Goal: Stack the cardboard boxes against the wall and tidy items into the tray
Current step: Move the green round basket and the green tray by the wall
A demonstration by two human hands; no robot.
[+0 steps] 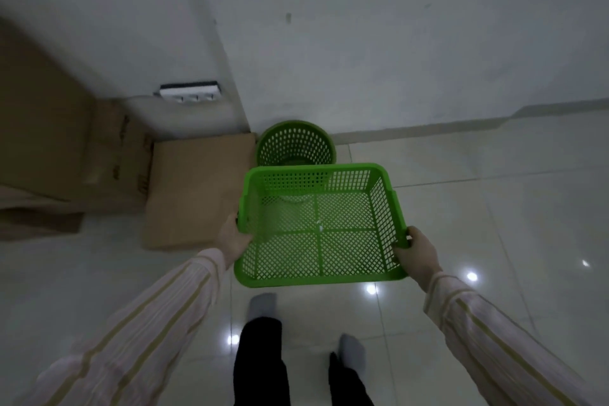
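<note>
Head view | left hand (234,236) and right hand (418,249) grip opposite rims of empty green tray (385,201), carried level | flat cardboard box (194,188) lies by wall (395,43)

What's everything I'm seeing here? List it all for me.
tray: one, green mesh, held above the floor, centre
round basket: one, green mesh, on the floor at the wall corner, beyond the tray
flat cardboard: one, brown, on the floor left of the round basket
boxes: at least two, brown, far left by the wall; blurred
strip: one, white, perhaps sockets, at the wall above the boxes
floor: pale glossy tiles
wall: white
left hand: grips the tray's left rim
right hand: grips the tray's right rim
sleeves: two, pale striped
feet: two, grey socks, black trousers
</note>
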